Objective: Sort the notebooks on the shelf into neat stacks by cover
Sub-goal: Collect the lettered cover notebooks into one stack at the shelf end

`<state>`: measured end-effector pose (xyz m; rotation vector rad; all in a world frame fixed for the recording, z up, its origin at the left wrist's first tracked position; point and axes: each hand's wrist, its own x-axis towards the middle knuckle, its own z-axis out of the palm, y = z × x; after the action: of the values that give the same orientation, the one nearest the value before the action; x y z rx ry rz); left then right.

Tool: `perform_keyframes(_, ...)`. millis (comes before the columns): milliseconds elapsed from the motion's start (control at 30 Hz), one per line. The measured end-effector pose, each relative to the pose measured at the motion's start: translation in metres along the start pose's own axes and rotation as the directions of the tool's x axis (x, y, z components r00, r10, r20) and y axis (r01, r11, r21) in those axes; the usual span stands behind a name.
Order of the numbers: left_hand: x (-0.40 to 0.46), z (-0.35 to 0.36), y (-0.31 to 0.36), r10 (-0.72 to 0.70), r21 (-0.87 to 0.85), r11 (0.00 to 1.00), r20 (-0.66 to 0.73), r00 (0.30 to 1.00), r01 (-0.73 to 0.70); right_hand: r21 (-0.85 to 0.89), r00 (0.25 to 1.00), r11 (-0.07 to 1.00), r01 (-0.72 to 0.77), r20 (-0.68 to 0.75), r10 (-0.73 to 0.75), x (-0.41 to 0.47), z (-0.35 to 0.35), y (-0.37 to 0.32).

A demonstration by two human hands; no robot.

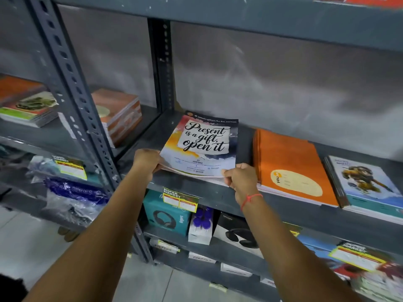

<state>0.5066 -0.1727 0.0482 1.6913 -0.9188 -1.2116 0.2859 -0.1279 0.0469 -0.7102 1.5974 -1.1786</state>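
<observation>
Head view: a grey metal shelf crosses the middle of the frame, with a tall open bay above it up to the next board. On it, at centre, lies a thin stack of notebooks whose top cover reads "Present is a gift, open it". Its near edge sits at the shelf's front lip, and its far edge stops short of the back wall. A strip of bare shelf separates it from the orange notebooks to the right, which lie flat with their near edge also at the lip. Just beside those, at the right edge of the frame, is a third stack with a cartoon figure on a blue cover. To the left of the centre stack the shelf is bare up to the slotted upright post.

Both arms reach up from the bottom of the frame. The left hand is curled round the near left corner of the centre stack, fingers tucked under the edge. The right hand, with a red thread at the wrist, pinches the near right corner, thumb on top. The hold looks closed on both corners, with the stack resting on the shelf.
</observation>
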Motion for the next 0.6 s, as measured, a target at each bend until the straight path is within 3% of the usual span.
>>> perform_keyframes(133,0.006,-0.001,-0.007,0.051,0.220,0.975,-0.109,0.993,-0.026,-0.195,1.000,0.981,0.014,0.004,-0.013,0.004,-0.005,0.007)
perform_keyframes(200,0.002,0.001,-0.006,0.124,0.371,0.926,-0.115,0.986,-0.073,-0.369,0.998,0.927,0.063,0.022,-0.060,0.002,-0.008,0.011)
perform_keyframes(367,-0.019,0.003,0.006,0.226,0.542,0.830,-0.106,0.968,-0.135,-0.569,0.982,0.802,0.183,0.067,-0.177,-0.009,-0.015,0.009)
perform_keyframes(433,-0.028,0.010,0.010,0.312,0.588,0.787,-0.116,0.943,-0.188,-0.572,0.966,0.783,0.243,0.075,-0.245,-0.014,-0.020,0.001)
perform_keyframes(600,-0.052,0.064,0.027,0.498,0.495,0.766,-0.052,0.866,-0.411,-0.411,0.930,0.844,0.344,0.026,-0.367,-0.016,-0.057,-0.018)
